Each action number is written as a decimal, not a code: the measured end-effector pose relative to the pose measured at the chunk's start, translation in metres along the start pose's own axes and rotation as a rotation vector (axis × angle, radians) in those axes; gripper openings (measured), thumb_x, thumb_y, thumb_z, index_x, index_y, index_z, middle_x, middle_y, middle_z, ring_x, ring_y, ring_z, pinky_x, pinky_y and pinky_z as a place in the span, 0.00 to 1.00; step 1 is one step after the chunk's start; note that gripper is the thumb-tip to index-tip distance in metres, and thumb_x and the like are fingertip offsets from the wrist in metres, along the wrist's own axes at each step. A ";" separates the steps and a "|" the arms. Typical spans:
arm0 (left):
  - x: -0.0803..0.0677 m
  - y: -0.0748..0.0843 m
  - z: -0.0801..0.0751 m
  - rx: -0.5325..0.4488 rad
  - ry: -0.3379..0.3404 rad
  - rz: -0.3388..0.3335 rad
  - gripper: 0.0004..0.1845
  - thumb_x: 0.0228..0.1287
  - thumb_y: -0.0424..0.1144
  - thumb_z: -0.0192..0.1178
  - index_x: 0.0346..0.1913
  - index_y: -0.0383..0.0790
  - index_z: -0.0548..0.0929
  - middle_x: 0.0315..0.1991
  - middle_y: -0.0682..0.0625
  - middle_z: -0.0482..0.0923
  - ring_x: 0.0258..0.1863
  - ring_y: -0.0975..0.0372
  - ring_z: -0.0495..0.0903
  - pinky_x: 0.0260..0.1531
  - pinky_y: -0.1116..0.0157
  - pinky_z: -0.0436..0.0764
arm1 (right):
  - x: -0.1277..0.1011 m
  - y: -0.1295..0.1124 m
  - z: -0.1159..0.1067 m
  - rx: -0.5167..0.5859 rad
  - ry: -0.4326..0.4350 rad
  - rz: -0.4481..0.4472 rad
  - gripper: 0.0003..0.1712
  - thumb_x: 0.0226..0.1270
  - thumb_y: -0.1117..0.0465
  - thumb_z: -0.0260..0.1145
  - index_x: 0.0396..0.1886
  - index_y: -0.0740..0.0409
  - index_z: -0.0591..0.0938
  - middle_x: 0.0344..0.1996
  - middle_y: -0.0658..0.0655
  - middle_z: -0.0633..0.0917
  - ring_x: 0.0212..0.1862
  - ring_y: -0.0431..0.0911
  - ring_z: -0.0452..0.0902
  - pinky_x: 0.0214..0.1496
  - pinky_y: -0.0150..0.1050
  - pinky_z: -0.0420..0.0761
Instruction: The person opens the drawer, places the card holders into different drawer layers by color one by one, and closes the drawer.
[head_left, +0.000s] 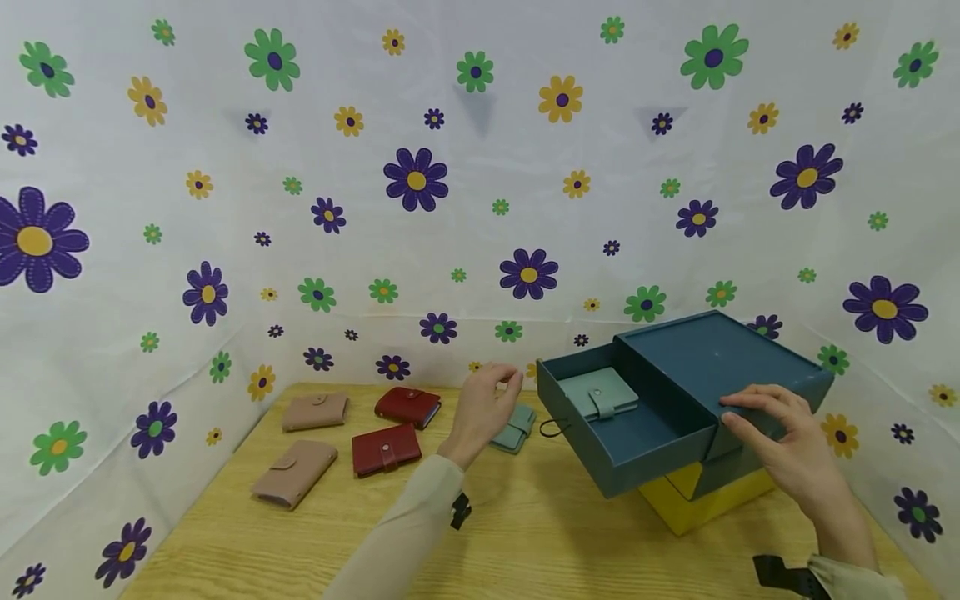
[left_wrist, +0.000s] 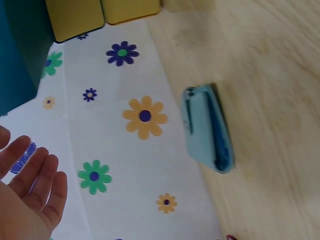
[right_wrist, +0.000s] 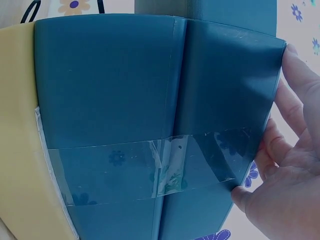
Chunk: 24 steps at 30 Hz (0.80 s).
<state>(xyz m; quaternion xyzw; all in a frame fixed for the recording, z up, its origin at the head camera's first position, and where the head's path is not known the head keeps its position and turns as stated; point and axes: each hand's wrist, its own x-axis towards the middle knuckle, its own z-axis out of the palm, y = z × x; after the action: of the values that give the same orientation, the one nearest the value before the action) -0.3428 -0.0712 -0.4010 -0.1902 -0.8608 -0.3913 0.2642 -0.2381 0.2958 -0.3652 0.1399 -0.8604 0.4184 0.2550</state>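
A blue box [head_left: 720,354] stands at the right with its drawer [head_left: 667,433] pulled out to the left. Inside the drawer lies a mint-green snap wallet [head_left: 600,393]. My right hand [head_left: 791,437] touches the box's top near edge, thumb and fingertips along it; the right wrist view shows them at the edge of the box side [right_wrist: 220,90]. My left hand [head_left: 483,412] hovers left of the drawer with nothing in it, fingers loosely bent in the left wrist view. Beyond it, another mint-green wallet [head_left: 514,429] lies on the table, partly hidden by that hand in the head view.
Under the blue box sits a yellow box [head_left: 690,508]. Two red wallets [head_left: 386,450] and two beige wallets [head_left: 296,473] lie on the wooden table [head_left: 247,558] at the left. A black loop [head_left: 553,428] sticks out from the drawer front. Flower-patterned cloth [head_left: 465,242] encloses the table.
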 end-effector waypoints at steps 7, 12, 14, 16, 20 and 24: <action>-0.005 -0.016 0.005 0.058 -0.050 -0.026 0.11 0.71 0.40 0.57 0.43 0.39 0.87 0.42 0.48 0.85 0.43 0.58 0.82 0.47 0.59 0.81 | -0.001 0.001 -0.001 -0.005 0.001 0.001 0.14 0.71 0.61 0.63 0.51 0.64 0.82 0.51 0.35 0.69 0.64 0.50 0.51 0.60 0.77 0.50; -0.009 -0.023 0.008 0.117 -0.112 -0.042 0.09 0.69 0.39 0.59 0.43 0.40 0.87 0.41 0.48 0.86 0.43 0.58 0.83 0.46 0.58 0.82 | -0.001 0.001 -0.001 -0.005 0.000 0.001 0.15 0.71 0.61 0.63 0.51 0.64 0.82 0.51 0.33 0.68 0.64 0.48 0.51 0.60 0.78 0.50; -0.010 -0.027 0.010 0.146 -0.147 -0.050 0.09 0.68 0.39 0.59 0.43 0.40 0.87 0.41 0.48 0.86 0.43 0.58 0.83 0.46 0.58 0.82 | -0.001 0.001 -0.001 -0.003 0.001 -0.001 0.14 0.71 0.61 0.63 0.51 0.64 0.82 0.50 0.31 0.68 0.63 0.46 0.52 0.60 0.78 0.50; -0.011 -0.031 0.012 0.168 -0.183 -0.058 0.09 0.68 0.39 0.60 0.43 0.40 0.86 0.42 0.48 0.86 0.43 0.57 0.84 0.46 0.58 0.82 | -0.001 0.001 -0.001 0.001 0.003 -0.005 0.14 0.70 0.62 0.63 0.51 0.65 0.82 0.50 0.30 0.68 0.63 0.42 0.52 0.60 0.78 0.50; -0.012 -0.039 0.016 0.183 -0.248 -0.085 0.09 0.67 0.38 0.60 0.44 0.39 0.86 0.44 0.46 0.86 0.46 0.54 0.84 0.47 0.55 0.82 | 0.000 0.002 0.000 0.009 0.001 -0.013 0.14 0.70 0.62 0.64 0.51 0.65 0.81 0.50 0.29 0.67 0.62 0.38 0.52 0.60 0.77 0.51; -0.012 -0.047 0.019 0.217 -0.337 -0.123 0.10 0.66 0.38 0.62 0.45 0.38 0.86 0.47 0.44 0.86 0.48 0.52 0.83 0.49 0.52 0.81 | 0.000 0.002 0.001 0.014 -0.004 -0.013 0.14 0.70 0.62 0.64 0.51 0.65 0.81 0.50 0.29 0.67 0.62 0.36 0.52 0.60 0.77 0.50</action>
<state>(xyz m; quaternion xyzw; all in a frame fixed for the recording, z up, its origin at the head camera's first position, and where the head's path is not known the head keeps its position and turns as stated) -0.3643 -0.0871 -0.4458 -0.1705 -0.9400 -0.2740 0.1109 -0.2388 0.2963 -0.3670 0.1480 -0.8569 0.4227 0.2552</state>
